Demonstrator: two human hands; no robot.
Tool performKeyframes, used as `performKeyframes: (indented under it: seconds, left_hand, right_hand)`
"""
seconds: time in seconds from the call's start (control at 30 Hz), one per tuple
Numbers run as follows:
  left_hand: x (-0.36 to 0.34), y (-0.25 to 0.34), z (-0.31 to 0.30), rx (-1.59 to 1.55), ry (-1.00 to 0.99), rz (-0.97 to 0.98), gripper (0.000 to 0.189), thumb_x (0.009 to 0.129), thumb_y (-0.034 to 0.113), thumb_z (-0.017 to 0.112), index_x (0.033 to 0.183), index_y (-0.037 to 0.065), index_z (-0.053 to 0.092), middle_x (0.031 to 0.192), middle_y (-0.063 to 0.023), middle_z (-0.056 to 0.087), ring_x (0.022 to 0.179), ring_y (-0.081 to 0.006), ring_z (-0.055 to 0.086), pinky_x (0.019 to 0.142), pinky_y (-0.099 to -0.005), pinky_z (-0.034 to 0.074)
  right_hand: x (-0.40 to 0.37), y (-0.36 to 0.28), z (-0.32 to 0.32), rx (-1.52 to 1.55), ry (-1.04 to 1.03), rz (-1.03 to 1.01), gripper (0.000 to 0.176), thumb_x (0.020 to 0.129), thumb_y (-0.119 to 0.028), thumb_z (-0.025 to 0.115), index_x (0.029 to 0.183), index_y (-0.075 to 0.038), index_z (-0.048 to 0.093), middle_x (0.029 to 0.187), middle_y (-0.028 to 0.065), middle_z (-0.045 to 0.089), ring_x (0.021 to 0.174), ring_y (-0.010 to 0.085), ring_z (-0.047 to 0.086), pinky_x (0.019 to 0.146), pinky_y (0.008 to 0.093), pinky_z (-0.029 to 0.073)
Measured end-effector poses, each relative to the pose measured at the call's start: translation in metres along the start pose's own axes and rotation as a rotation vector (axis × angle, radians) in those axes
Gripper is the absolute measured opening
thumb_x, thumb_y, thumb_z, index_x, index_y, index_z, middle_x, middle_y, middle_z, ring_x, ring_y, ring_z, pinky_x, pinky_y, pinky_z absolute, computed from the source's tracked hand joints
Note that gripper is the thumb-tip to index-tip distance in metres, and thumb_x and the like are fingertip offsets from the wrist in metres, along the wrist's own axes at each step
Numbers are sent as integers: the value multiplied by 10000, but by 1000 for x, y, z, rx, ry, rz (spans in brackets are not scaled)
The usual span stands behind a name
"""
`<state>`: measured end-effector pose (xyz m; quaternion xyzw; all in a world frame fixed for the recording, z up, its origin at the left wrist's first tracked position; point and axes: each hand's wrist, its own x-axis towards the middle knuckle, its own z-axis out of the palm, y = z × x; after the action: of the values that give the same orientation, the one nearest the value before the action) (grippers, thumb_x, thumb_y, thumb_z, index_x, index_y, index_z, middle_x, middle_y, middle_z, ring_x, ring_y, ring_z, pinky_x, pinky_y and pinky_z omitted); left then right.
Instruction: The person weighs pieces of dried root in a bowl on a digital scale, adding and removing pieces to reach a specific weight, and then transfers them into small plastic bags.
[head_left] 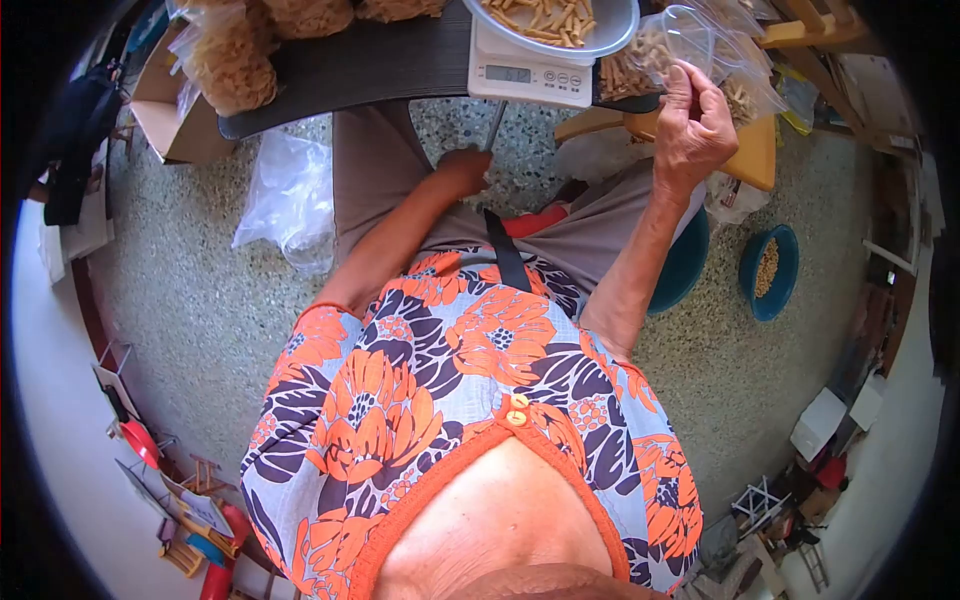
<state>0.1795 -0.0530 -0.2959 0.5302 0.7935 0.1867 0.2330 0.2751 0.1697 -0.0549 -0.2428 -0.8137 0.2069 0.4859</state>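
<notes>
My right hand point(694, 130) pinches the edge of a clear plastic zip bag point(715, 50) between thumb and fingers. Short brown stick-shaped pieces show in and behind the bag. Left of it, a white digital scale point(530, 80) stands at the table edge with lit digits. It carries a translucent bowl point(618, 40) of tan stick-shaped pieces point(545, 18). My left hand point(464, 172) is low between my knees, fingers curled, at the lower end of a thin metal rod point(496, 125). Shadow hides whether it grips that rod.
Filled clear bags point(230, 65) line the dark table point(370, 70) at left. A cardboard box point(170, 110) and loose plastic sheeting point(290, 195) lie beyond my left leg. On my right are a wooden stool point(752, 152) and a teal basin point(768, 272) holding small tan pieces.
</notes>
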Motion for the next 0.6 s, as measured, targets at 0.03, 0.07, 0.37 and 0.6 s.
performKeyframes:
  seconds: [0.03,0.07,0.37,0.6]
  left_hand:
    - [3,-11,4,53,-169,-108,286,889,239,743,1127,87,703,1129,-150,686,946,-372,705,821,-488,582]
    - [8,-14,5,45,-167,-113,286,889,239,743,1127,87,703,1129,-150,686,946,-372,705,821,-488,582]
    - [31,34,-49,-888,-158,-353,322,886,269,788,1141,77,747,885,-110,770,919,-276,745,854,-421,567]
    - [35,14,6,-500,22,-26,633,820,496,807,1289,92,675,1180,-176,725,1070,-324,708,942,-419,547]
  right_hand:
    - [0,1,0,-10,5,8,98,896,-113,803,959,-38,797,890,108,773,794,247,747,727,331,584]
    - [0,1,1,-21,12,15,97,898,-111,802,961,-38,798,886,105,773,787,237,743,724,329,581]
    - [9,8,-13,-75,22,35,102,912,-111,795,974,-31,799,897,105,777,780,215,734,723,321,575]
    - [12,0,-16,-64,15,105,124,934,-125,785,994,-17,789,838,88,749,680,151,687,604,291,538]
